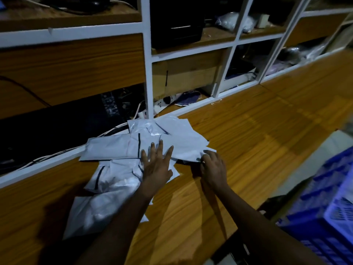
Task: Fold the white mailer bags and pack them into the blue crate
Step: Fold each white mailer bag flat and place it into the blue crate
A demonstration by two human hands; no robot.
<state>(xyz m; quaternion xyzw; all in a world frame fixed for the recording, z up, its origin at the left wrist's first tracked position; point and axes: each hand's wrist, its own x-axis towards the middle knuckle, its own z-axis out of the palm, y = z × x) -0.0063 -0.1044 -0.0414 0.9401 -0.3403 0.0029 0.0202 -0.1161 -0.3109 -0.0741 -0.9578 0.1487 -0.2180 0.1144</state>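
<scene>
Early stage: bags [118,148] sit in a loose unfolded pile left of crate [313,222], none seen packed, w/ L hand [156,165] flat, fingers spread on pile & R hand [214,167] pinching a bag edge.

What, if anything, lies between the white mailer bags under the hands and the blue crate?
Nothing visible does. Bare wooden tabletop runs from the white mailer bags to the blue crate beyond its right edge. The left hand and right hand already touch the bags.
</scene>
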